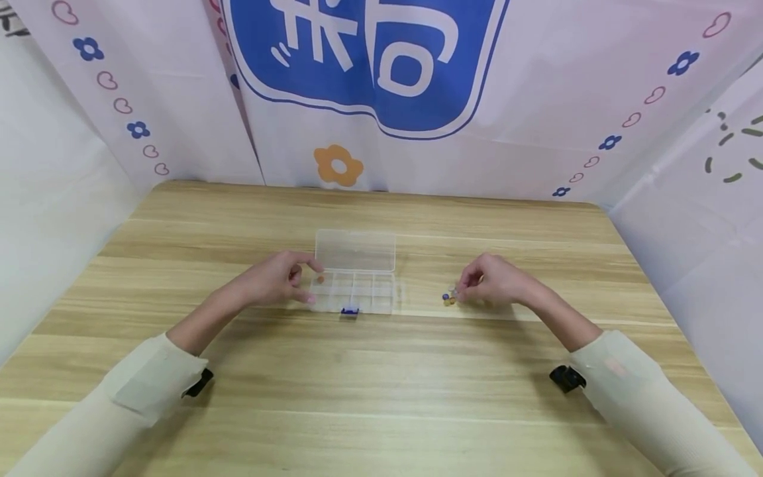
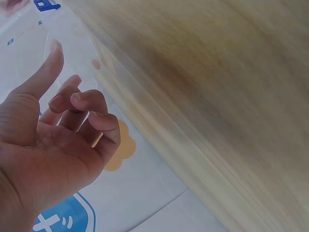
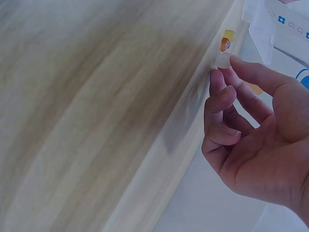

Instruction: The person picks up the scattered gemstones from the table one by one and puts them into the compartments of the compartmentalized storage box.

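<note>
A clear plastic divided box (image 1: 383, 301) stands on the table with its lid (image 1: 355, 250) folded back. An orange bead (image 1: 320, 279) is in its back-left compartment. My left hand (image 1: 277, 278) holds the left end of the box between thumb and index finger; its other fingers (image 2: 96, 101) curl loosely. To the right of the box, my right hand (image 1: 491, 281) pinches a clear, rounded bead (image 3: 223, 60) between thumb and fingertips. Right by those fingertips lie a blue bead (image 1: 445, 297), a yellow bead (image 3: 229, 35) and an orange bead (image 3: 225, 44).
A blue latch (image 1: 350, 311) is on the front of the box. The wooden table (image 1: 357, 397) reaches back to a printed white cloth (image 1: 286, 146) hanging behind it. Black wrist-worn devices (image 1: 567, 378) show beneath both sleeves.
</note>
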Motion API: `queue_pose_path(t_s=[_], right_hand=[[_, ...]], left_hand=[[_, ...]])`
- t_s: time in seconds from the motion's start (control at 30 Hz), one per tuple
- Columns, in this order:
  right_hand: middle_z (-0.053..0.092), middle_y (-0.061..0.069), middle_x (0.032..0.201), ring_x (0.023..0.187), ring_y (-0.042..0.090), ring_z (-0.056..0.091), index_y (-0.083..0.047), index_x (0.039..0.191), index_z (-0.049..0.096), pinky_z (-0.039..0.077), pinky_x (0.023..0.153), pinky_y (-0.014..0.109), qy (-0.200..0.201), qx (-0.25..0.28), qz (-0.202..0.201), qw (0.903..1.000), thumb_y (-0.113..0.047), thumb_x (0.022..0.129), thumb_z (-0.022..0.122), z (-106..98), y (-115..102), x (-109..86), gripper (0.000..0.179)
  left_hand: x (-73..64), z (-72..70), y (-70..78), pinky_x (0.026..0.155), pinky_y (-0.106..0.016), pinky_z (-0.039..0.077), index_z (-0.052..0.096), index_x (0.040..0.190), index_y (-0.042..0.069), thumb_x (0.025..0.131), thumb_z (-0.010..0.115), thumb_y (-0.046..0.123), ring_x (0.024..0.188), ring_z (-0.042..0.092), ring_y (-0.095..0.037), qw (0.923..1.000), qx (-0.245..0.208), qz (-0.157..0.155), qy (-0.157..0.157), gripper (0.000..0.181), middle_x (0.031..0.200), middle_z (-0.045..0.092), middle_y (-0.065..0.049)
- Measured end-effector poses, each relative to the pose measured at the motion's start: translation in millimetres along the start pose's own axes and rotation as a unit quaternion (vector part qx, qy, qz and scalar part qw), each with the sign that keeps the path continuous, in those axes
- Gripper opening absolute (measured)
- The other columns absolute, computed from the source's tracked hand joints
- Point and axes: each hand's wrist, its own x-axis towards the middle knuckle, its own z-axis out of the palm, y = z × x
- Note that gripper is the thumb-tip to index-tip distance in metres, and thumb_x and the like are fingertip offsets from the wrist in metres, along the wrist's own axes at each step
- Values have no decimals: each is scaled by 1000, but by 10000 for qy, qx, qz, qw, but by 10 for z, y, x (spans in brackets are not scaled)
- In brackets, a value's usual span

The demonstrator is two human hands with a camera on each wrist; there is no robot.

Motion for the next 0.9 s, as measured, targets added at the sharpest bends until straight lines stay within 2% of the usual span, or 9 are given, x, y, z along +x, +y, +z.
queue_pose_path(t_s=[0.2, 0.37, 0.53, 0.77, 0.9], right_hand=[[71, 3, 83, 75, 15, 56, -4, 90, 78, 46, 65, 26, -67, -52, 10, 10000, -6, 94, 75, -33, -41, -28, 5], [70, 8, 84, 66, 17, 57, 0, 93, 76, 47, 59, 26, -83, 213, 128, 9997, -5, 97, 71, -85, -75, -36, 7], [72, 11, 83, 62, 19, 58, 3, 94, 75, 47, 55, 25, -32, 366, 39, 9993, -3, 97, 71, -116, -101, -23, 8], [74, 14, 85, 66, 24, 63, 3, 94, 75, 54, 58, 30, 47, 453, -165, 9988, -3, 96, 71, -88, -171, 29, 7], [73, 15, 88, 68, 27, 64, 5, 99, 73, 55, 60, 33, 90, 550, -231, 9982, -2, 95, 70, -64, -213, 72, 8]], left_hand=[[-12, 1, 7, 66, -30, 43, 62, 130, -8, 87, 83, 7, 56, 32, -11, 10000, -8, 14, -3, 50, 59, 33, 5], [-14, 0, 10, 66, -31, 43, 62, 131, -7, 87, 83, 6, 57, 33, -11, 10000, 27, -87, 18, 50, 59, 34, 4], [0, 4, 9, 64, -30, 42, 62, 130, -7, 87, 83, 6, 57, 34, -12, 9999, 68, -70, 33, 50, 59, 35, 4], [6, 2, 5, 64, -30, 42, 62, 131, -7, 87, 84, 6, 57, 35, -12, 9999, 80, -108, 22, 51, 59, 36, 4], [-1, 2, 0, 64, -31, 41, 62, 131, -6, 87, 84, 7, 57, 35, -12, 9999, 78, -123, 26, 51, 59, 36, 4]])
